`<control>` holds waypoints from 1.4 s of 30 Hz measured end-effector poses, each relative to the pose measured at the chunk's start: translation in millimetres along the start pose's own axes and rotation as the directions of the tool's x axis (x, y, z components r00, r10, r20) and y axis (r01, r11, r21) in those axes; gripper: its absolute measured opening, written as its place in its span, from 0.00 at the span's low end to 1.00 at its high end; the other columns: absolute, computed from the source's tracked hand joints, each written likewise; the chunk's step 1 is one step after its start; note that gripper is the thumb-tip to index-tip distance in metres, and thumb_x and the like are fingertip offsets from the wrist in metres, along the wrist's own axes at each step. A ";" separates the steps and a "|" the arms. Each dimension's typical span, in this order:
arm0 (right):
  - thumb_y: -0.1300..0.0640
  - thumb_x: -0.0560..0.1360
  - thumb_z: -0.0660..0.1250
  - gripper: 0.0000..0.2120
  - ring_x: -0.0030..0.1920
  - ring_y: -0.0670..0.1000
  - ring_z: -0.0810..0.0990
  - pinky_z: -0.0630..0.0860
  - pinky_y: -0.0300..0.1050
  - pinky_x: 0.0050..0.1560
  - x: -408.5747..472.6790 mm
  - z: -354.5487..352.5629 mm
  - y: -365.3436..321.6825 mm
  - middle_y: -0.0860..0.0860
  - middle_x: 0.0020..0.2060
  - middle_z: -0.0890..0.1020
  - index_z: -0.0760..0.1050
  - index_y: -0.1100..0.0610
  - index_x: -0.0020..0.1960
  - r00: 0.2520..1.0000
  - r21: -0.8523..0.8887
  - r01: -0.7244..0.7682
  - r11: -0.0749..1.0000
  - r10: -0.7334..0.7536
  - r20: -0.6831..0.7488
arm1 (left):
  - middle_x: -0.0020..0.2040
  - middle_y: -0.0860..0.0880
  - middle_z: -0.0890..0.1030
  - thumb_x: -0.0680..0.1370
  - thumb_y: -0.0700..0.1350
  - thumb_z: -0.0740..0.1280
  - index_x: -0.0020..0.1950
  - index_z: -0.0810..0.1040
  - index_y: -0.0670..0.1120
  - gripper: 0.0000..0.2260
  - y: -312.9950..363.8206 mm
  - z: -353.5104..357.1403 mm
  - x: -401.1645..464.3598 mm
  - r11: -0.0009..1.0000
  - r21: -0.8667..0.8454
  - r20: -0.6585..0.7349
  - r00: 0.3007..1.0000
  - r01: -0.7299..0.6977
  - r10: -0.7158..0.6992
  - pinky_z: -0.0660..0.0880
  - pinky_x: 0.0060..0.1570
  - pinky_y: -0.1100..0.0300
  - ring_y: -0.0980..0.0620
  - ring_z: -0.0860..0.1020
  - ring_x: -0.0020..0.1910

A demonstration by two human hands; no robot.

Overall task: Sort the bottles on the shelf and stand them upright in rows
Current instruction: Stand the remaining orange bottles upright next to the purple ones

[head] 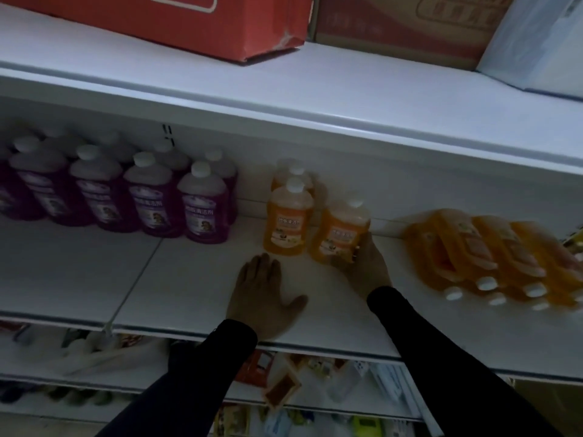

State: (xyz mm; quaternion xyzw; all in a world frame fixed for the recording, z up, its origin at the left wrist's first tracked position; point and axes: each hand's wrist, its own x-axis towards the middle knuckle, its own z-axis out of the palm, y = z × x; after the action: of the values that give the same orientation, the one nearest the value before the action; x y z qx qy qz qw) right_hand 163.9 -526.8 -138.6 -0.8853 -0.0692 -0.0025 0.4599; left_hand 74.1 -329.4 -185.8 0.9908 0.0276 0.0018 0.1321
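Observation:
On the white shelf [189, 279], several purple bottles [151, 200] with white caps stand upright in rows at the left. Two orange bottles [288, 216] stand upright one behind the other at the middle. My right hand [366, 266] grips the base of a third orange bottle [342, 231], which leans slightly right beside them. Several more orange bottles [479, 257] lie flat on the shelf at the right, caps toward me. My left hand [262, 294] rests flat on the shelf, fingers straight, just in front of the standing orange bottles.
A red cardboard box [189, 23] and a brown box [410, 26] sit on the shelf above. The upper shelf's front edge [315, 121] overhangs the bottles. Lower shelves [284, 389] hold mixed packaged goods. Bare shelf lies in front of the purple bottles.

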 end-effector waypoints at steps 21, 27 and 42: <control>0.57 0.68 0.77 0.33 0.58 0.61 0.74 0.68 0.44 0.51 83.7 0.8 4.9 0.62 0.60 0.72 0.64 0.65 0.65 0.993 -0.205 0.119 0.971 -0.111 0.047 | 0.80 0.47 0.46 0.70 0.77 0.45 0.79 0.48 0.48 0.47 6.3 -5.3 -1.8 0.997 0.049 -0.008 0.998 0.067 -0.066 0.36 0.71 0.57 0.50 0.44 0.78; 0.56 0.67 0.77 0.34 0.57 0.63 0.75 0.69 0.47 0.50 81.1 3.1 -0.9 0.64 0.59 0.72 0.63 0.66 0.64 0.995 -0.229 0.096 0.969 -0.091 0.034 | 0.80 0.47 0.47 0.71 0.76 0.47 0.79 0.49 0.48 0.45 6.4 -6.9 -2.7 0.997 0.049 -0.012 0.998 0.063 -0.063 0.36 0.72 0.56 0.50 0.44 0.78; 0.46 0.75 0.68 0.25 0.55 0.51 0.78 0.75 0.46 0.56 44.1 -21.9 11.0 0.55 0.61 0.75 0.70 0.57 0.68 0.995 -0.305 0.101 0.947 -0.090 0.050 | 0.80 0.47 0.50 0.71 0.75 0.45 0.79 0.52 0.47 0.45 3.0 -9.4 -1.4 0.999 0.011 0.022 0.999 0.040 -0.040 0.41 0.74 0.54 0.49 0.46 0.78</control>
State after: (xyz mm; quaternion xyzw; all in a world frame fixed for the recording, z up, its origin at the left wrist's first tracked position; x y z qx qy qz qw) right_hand 210.2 -545.6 -132.0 -0.9416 -0.1188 -0.0199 0.3145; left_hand 72.8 -329.9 -175.9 0.9907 0.0459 -0.0121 0.1273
